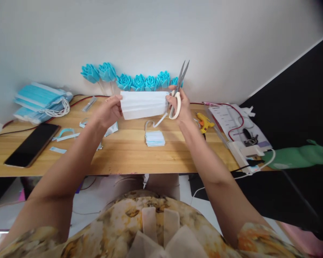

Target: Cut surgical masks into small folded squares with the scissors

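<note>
Stretched between my two hands above the desk is a white pleated face mask [144,104]. My left hand [109,111] pinches its left edge. At the right edge, my right hand [181,105] grips the mask between thumb and fingers and also holds scissors [174,107] with white handles, their blades pointing up and slightly apart. A thin white strip hangs below the mask's right corner. Beneath it, a small stack of cut pale blue mask pieces [155,138] lies on the desk. Blue folded flowers [139,82] on stems stand in a row behind the mask.
Blue masks [39,96] are piled at the left, near a black phone [32,145] and cut scraps [66,136]. On the right are a yellow glue gun [204,122], a white power strip [240,156], papers, cables and a green bottle [298,156]. A wall rises behind.
</note>
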Available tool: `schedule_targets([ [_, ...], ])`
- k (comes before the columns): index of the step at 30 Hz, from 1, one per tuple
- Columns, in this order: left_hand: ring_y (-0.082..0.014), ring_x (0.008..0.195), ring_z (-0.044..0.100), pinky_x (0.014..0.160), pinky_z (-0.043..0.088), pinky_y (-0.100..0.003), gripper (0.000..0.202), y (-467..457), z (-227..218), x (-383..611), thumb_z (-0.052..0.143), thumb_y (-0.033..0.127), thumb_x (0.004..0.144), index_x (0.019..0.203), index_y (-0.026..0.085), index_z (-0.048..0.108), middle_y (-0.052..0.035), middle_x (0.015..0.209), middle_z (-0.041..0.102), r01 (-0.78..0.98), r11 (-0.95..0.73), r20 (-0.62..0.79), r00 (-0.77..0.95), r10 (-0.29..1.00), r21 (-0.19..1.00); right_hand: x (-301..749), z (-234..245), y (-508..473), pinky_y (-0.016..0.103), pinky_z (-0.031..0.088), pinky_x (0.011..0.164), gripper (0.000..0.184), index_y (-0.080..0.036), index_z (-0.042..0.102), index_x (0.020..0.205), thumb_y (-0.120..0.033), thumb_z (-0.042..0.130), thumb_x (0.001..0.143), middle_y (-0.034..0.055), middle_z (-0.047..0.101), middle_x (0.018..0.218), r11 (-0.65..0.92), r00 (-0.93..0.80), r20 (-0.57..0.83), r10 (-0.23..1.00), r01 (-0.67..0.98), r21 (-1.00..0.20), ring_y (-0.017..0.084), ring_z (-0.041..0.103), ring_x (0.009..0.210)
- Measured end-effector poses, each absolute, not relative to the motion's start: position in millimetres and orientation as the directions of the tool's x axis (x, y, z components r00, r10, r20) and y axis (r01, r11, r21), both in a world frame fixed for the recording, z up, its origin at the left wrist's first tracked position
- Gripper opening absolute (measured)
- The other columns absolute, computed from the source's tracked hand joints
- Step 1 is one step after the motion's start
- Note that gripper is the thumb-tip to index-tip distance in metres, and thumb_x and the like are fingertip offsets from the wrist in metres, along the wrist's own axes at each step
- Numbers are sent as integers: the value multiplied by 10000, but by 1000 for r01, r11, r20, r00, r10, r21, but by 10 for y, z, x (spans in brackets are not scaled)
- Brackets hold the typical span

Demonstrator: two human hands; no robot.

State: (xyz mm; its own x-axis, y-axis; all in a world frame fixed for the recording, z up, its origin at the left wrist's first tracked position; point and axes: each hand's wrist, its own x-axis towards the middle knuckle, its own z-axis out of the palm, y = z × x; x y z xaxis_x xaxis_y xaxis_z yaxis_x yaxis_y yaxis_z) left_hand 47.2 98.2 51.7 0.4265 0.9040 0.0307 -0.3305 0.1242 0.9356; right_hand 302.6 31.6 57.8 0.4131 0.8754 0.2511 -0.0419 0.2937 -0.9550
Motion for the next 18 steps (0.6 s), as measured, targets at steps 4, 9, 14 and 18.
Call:
schedule_targets([
  [4, -310, 1239, 673, 993, 586, -450, 567, 794, 595, 638, 578, 693, 901, 1163, 205, 698, -111, 1183, 768, -500, 236, 42, 482, 875, 833, 2840, 388, 358, 176, 480, 613, 410, -265, 631, 1066, -312, 815, 703, -62, 566, 808, 304, 480, 181, 858, -191, -933, 74, 541, 696],
  [9, -261, 1422, 543, 1071, 554, -403, 597, 490, 491, 707, 588, 781, 848, 1076, 241, 705, -83, 1298, 728, -619, 279, 74, 481, 874, 735, 2801, 255, 408, 179, 489, 655, 468, -262, 608, 1127, -282, 789, 696, -68, 575, 830, 379, 603, 103, 791, -351, -856, 73, 568, 719],
  [14, -290, 1363, 589, 1018, 574, -448, 611, 350, 393, 773, 704, 770, 753, 1106, 271, 707, -95, 1289, 721, -540, 236, 89, 508, 857, 808, 2815, 193, 367, 203, 511, 679, 512, -259, 609, 1146, -322, 799, 674, -52, 577, 846, 314, 605, 35, 795, -362, -878, 99, 580, 746],
  [18, -292, 1300, 625, 923, 581, -358, 581, 413, 324, 863, 866, 560, 684, 1154, 253, 714, -103, 1386, 677, -444, 133, 159, 560, 813, 886, 2759, 163, 278, 206, 450, 571, 516, -261, 612, 1095, -441, 826, 661, -53, 536, 816, 290, 498, 113, 860, -295, -910, 95, 525, 683],
])
